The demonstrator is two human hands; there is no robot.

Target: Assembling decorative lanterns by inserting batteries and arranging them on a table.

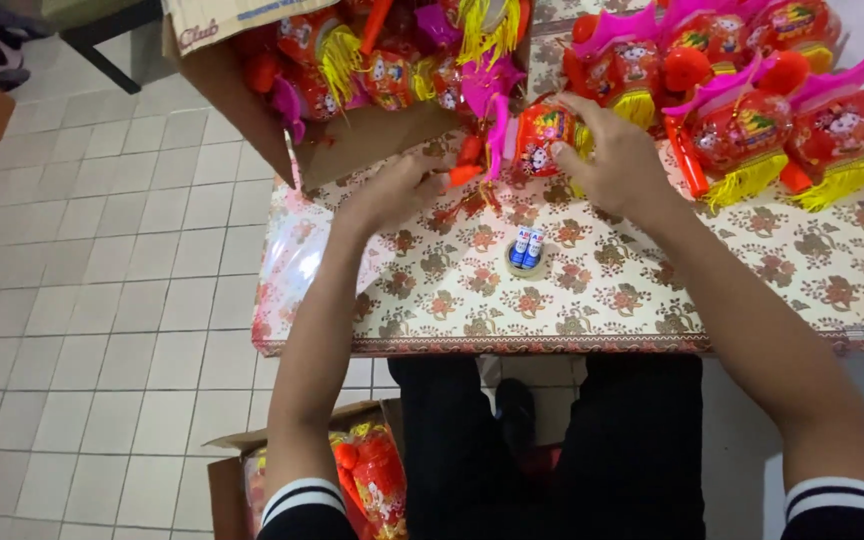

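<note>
At the far left lies pale tiled floor [102, 250], and near the bottom edge an open cardboard box [227, 480] on the floor holds more red lanterns [377, 480]. Above it, at the table's left end, a second cardboard carton [252, 110] lies tipped on its side, spilling red, pink and yellow toy lanterns [352, 60] onto the table.

The table [652, 300] is covered with a flowered cloth under clear plastic. The left hand [392, 190] rests on it just in front of the carton's mouth, fingers curled down and closed around the orange handle [464, 172] of the lantern being worked on; the handle's tip sticks out to the right of the fingertips. How tightly it is held cannot be told.

Just right of that, the red lantern [544, 135] stands between the two hands, its pink fin pointing toward the carton. The right hand [617, 160] presses against the lantern's right side, thumb below and fingers spread over the top, gripping its round body with a yellow fringe showing under the palm.

Nearer the table's front edge, between the forearms, a roll of tape [526, 262] lies flat with two small blue-and-white batteries [527, 245] resting on it, apart from both hands.

To the right, a cluster of finished lanterns [782, 120] with pink fins and yellow fringes fills the table's far corner.
</note>
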